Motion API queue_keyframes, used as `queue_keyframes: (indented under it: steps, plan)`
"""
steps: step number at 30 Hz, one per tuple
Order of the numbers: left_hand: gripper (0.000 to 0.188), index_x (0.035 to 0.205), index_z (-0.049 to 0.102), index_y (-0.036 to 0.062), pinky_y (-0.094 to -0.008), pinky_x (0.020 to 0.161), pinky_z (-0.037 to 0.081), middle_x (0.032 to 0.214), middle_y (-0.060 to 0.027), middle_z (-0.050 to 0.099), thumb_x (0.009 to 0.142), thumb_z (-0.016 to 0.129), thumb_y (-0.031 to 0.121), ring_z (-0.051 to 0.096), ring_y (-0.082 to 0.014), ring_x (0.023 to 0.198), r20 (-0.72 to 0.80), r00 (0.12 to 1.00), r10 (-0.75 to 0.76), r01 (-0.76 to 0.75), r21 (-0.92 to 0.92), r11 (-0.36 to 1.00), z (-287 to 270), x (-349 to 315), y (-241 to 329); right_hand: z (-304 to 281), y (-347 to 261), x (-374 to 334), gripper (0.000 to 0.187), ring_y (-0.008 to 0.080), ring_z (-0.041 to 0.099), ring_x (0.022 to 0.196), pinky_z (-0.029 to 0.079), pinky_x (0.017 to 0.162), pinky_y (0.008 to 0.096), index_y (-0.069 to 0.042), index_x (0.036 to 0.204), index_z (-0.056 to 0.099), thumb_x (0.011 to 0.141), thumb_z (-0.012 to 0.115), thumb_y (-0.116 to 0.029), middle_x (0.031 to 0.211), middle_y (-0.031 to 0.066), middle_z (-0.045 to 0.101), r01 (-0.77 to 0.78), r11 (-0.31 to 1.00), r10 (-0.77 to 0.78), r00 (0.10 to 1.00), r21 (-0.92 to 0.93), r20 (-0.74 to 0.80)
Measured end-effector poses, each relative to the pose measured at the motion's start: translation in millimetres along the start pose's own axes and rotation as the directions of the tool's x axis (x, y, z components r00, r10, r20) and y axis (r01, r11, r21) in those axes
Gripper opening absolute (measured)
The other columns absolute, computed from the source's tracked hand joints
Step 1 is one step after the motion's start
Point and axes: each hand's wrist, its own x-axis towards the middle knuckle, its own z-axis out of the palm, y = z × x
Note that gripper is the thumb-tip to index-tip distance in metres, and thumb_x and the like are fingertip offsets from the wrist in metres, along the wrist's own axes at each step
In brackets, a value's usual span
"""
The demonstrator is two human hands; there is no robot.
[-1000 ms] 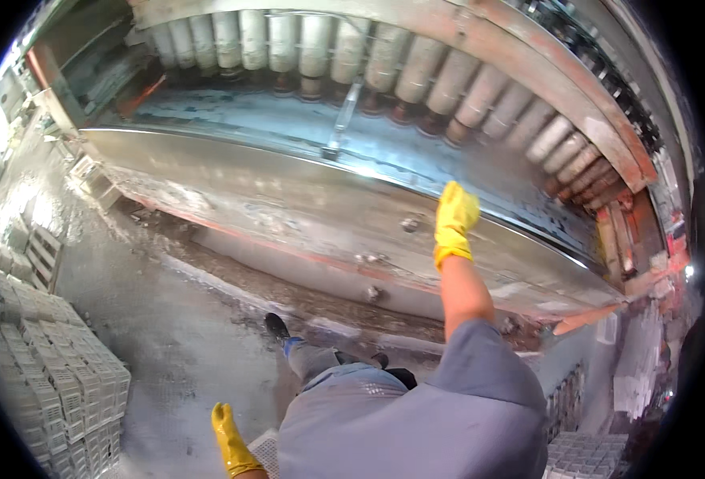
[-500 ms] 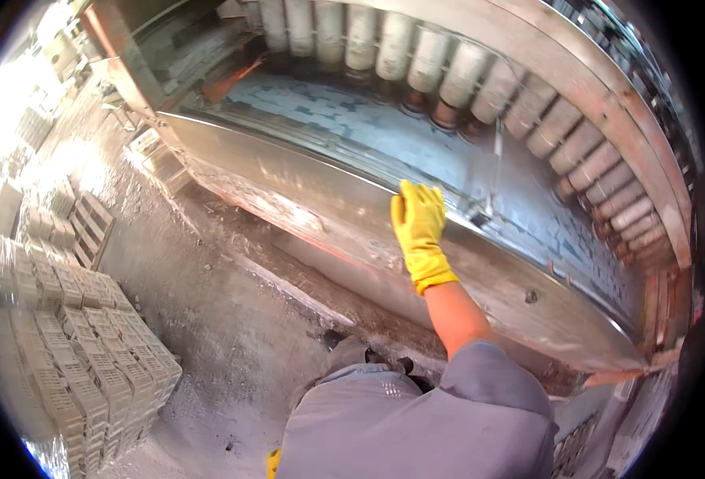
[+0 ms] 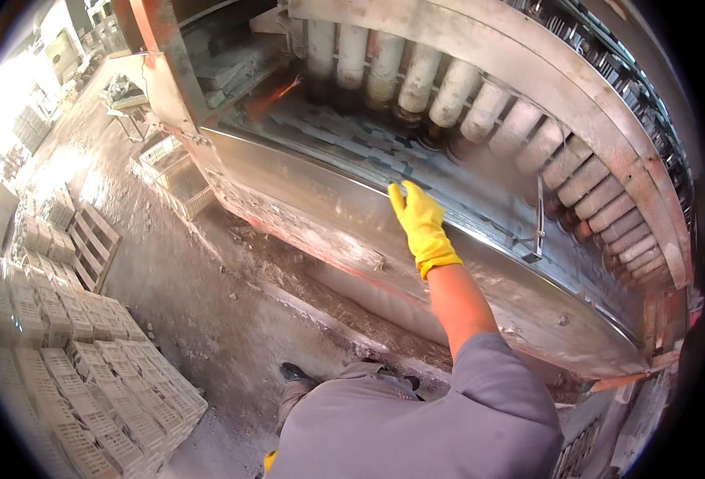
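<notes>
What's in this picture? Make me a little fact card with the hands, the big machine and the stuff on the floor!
Right hand: in a yellow glove, at the top edge of the metal wall; can't tell if it grips
Left hand: mostly hidden; just a bit of yellow beside the grey shirt
Big machine: a row of thick, pale tubes behind the wall
Floor, left side: a big stack of pale crates, with a slatted pallet beyond it
Feet: a dark shoe on the floor
</notes>
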Motion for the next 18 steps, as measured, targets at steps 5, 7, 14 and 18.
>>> queue_keyframes:
  steps: [5,7,14,18]
  plan:
    - [0.044,0.103,0.075,-0.0091,-0.0453,0.086,0.055,0.095,-0.0208,0.077,0.088,0.078,0.033,0.072,-0.0287,0.097,0.009,0.993,0.117,-0.117,0.107,0.987,-98,93,65,-1,-15,14,0.067,0.0391,0.071,0.115,0.055,0.098,0.051,-0.009,0.129,0.071,0.101,0.052,-0.066,0.124,0.0205,0.074,-0.25,0.96,0.255,0.967,-0.13,0.024]
    - [0.045,0.102,0.075,-0.0097,-0.0459,0.086,0.055,0.094,-0.0214,0.077,0.088,0.078,0.033,0.072,-0.0291,0.097,-0.009,0.98,0.198,-0.195,0.147,0.97,-130,134,102,2,-13,18,0.067,0.0399,0.069,0.117,0.053,0.101,0.0515,-0.009,0.131,0.071,0.101,0.05,-0.066,0.126,0.0201,0.073,-0.251,0.957,0.26,0.965,-0.148,0.042]
    - [0.051,0.121,0.073,-0.0044,-0.0452,0.09,0.056,0.105,-0.0218,0.078,0.09,0.076,0.036,0.075,-0.0356,0.1,-0.063,0.914,0.402,-0.377,0.237,0.895,-155,182,340,-6,-22,10,0.06,0.0483,0.067,0.103,0.052,0.091,0.0578,-0.006,0.104,0.075,0.104,0.047,-0.059,0.108,0.0232,0.075,-0.206,0.967,0.211,0.977,-0.151,0.02]
    - [0.055,0.121,0.073,-0.0024,-0.0489,0.097,0.055,0.122,-0.0264,0.073,0.091,0.075,0.043,0.068,-0.0455,0.114,-0.009,0.836,0.549,-0.501,0.393,0.771,-114,221,395,-7,-44,7,0.065,0.0473,0.07,0.094,0.053,0.084,0.0572,-0.002,0.096,0.072,0.108,0.045,-0.059,0.098,0.0235,0.075,-0.228,0.942,0.236,0.972,-0.245,0.0]
